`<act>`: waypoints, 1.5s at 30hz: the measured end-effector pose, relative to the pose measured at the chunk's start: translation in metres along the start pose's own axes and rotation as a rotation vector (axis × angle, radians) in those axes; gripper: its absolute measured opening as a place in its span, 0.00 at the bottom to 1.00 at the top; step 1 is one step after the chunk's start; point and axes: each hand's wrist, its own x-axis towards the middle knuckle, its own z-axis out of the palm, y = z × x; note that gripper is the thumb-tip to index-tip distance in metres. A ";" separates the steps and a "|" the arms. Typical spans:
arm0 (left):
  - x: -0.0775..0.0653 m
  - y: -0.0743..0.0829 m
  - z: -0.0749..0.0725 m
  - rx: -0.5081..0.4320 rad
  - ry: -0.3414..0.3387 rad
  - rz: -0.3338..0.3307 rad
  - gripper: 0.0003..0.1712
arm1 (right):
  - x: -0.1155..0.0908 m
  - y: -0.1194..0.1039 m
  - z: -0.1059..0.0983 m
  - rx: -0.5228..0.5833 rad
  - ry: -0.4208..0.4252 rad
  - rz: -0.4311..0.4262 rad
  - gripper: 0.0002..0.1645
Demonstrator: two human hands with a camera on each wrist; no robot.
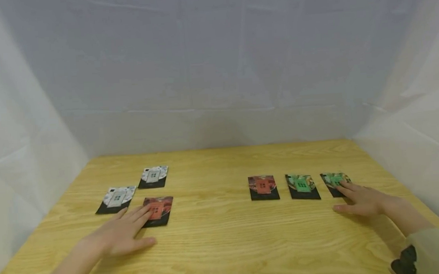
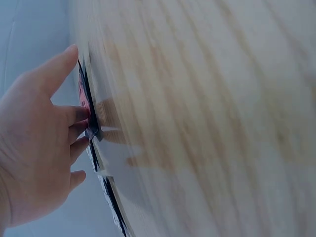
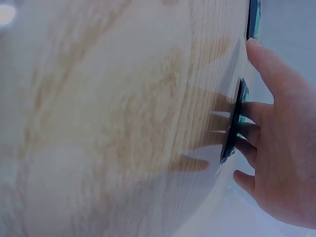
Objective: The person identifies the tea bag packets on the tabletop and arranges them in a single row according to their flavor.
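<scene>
My left hand [image 1: 121, 235] reaches over the left part of the table, its straight fingertips resting on a flat red-and-black packet [image 1: 163, 211]. The left wrist view shows the same packet [image 2: 85, 96] edge-on under the fingers, with the thumb held apart. On the right, the fingers of my right hand [image 1: 363, 199] lie extended on a green-and-black packet [image 1: 331, 180], covering part of its front. From the right wrist, that packet [image 3: 236, 123] lies flat beneath the fingertips, the thumb spread away from it.
Two white-and-black packets, one nearer [image 1: 115, 199] and one farther [image 1: 153, 176], lie beyond my left hand. Another red packet [image 1: 263, 187] and a second green packet [image 1: 302, 185] lie left of my right hand. White sheeting [image 1: 215, 70] surrounds the wooden table [image 1: 225, 237].
</scene>
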 end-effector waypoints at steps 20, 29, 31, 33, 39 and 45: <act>0.030 0.021 -0.006 0.051 -0.042 0.058 0.52 | -0.001 -0.001 0.000 0.005 0.003 -0.006 0.51; 0.044 0.032 -0.007 0.070 -0.067 0.114 0.52 | -0.001 0.001 0.001 0.012 -0.002 0.005 0.51; 0.048 0.035 -0.007 0.069 -0.070 0.116 0.51 | -0.001 0.000 0.000 0.014 -0.002 0.007 0.51; 0.051 0.038 -0.008 0.072 -0.071 0.120 0.51 | -0.001 0.000 0.000 0.013 -0.002 0.007 0.51; 0.062 0.048 -0.008 0.095 -0.081 0.124 0.49 | 0.000 -0.003 -0.001 0.012 -0.001 0.003 0.51; 0.074 0.059 -0.010 0.110 -0.095 0.126 0.49 | -0.001 -0.004 -0.001 0.012 0.000 0.008 0.51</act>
